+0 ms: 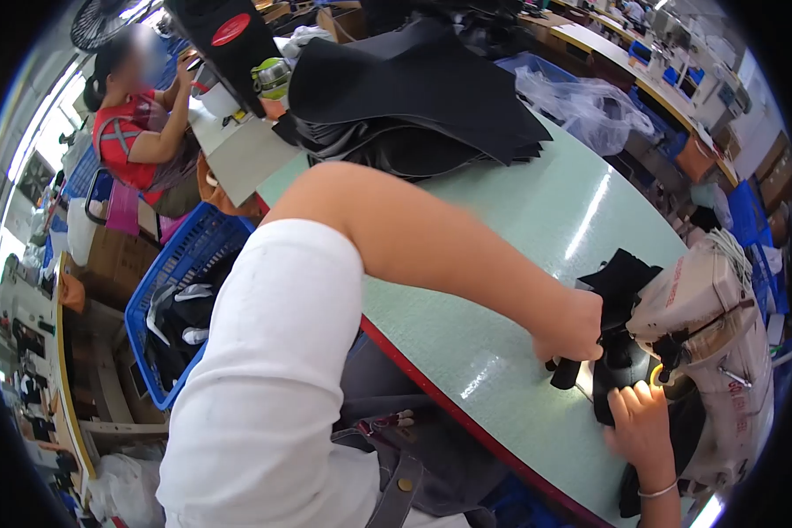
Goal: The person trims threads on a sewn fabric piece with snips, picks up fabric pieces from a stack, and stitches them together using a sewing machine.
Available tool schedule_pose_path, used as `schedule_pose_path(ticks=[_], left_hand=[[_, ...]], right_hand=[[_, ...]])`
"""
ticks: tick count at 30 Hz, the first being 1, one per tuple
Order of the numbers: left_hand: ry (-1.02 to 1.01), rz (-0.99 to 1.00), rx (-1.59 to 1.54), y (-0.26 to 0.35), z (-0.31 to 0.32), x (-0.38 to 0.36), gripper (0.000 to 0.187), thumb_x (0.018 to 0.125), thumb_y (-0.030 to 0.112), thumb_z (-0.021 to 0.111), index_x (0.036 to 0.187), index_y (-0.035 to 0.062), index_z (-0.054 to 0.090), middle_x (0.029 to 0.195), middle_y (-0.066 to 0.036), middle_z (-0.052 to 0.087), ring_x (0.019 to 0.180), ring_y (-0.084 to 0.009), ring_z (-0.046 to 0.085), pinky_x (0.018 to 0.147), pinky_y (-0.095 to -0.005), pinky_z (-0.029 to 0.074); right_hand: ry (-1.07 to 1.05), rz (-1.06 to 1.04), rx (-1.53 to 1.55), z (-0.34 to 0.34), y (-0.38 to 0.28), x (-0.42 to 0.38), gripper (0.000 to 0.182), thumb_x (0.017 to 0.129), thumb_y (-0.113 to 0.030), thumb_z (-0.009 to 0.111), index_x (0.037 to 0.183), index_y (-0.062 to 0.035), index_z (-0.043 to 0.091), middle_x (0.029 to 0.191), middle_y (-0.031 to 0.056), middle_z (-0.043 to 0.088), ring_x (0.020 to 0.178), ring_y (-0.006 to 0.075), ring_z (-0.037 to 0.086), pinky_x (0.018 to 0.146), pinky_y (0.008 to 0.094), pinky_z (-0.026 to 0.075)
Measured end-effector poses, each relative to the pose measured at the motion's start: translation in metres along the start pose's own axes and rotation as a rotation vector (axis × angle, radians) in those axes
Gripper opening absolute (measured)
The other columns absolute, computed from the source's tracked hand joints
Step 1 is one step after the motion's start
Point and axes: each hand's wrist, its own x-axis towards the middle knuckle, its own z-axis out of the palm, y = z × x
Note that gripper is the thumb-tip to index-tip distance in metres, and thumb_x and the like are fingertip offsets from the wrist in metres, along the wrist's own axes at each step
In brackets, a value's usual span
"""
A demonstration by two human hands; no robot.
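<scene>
At the right, a white sewing machine (695,290) stands over black pieces of material (623,280). My left hand (574,330), at the end of the arm stretched across the table, is closed around a dark object with a short black end (565,374) showing below the fist. Just below the machine head, my right hand (642,427), with a band at the wrist, has its fingers curled on the edge of the black material. A small yellow part (656,377) shows by its fingertips. The fingertips of my left hand are partly hidden.
A pile of black sheets (414,97) lies on the green table (449,326). A blue basket (154,374) with dark pieces stands left of the table. A person in red (141,132) sits at the upper left. Clear plastic bags (590,106) are behind the table.
</scene>
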Motion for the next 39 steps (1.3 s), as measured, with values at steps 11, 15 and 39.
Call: schedule_pose_path(ticks=[11, 15, 39], left_hand=[[0.467, -0.029, 0.321, 0.025, 0.023, -0.011, 0.027, 0.073, 0.015, 0.063, 0.097, 0.0060, 0.069, 0.106, -0.003, 0.063, 0.078, -0.0137, 0.052, 0.065, -0.0304, 0.037], [0.322, -0.128, 0.316, 0.033, 0.020, -0.008, 0.035, 0.073, 0.013, 0.062, 0.107, 0.0036, 0.067, 0.106, -0.004, 0.064, 0.079, -0.0134, 0.052, 0.066, -0.0280, 0.038], [0.282, -0.475, 0.068, 0.038, 0.023, 0.003, 0.073, 0.052, 0.019, 0.083, 0.121, 0.0049, 0.063, 0.129, -0.010, 0.059, 0.078, -0.0201, 0.054, 0.068, -0.0320, 0.043]], right_hand=[[0.302, 0.128, -0.119, 0.014, -0.019, 0.000, 0.021, 0.075, -0.010, 0.060, 0.095, -0.0039, 0.061, 0.098, 0.0084, 0.062, 0.077, 0.0192, 0.060, 0.062, 0.0307, 0.048], [0.452, 0.326, 0.118, 0.030, -0.027, 0.012, 0.017, 0.076, -0.008, 0.059, 0.092, -0.0019, 0.060, 0.081, 0.0078, 0.055, 0.073, 0.0238, 0.062, 0.061, 0.0340, 0.051], [0.187, 0.420, -0.120, 0.028, -0.040, 0.015, 0.011, 0.073, -0.011, 0.061, 0.077, -0.0064, 0.051, 0.136, 0.0120, 0.057, 0.061, 0.0167, 0.053, 0.051, 0.0284, 0.045]])
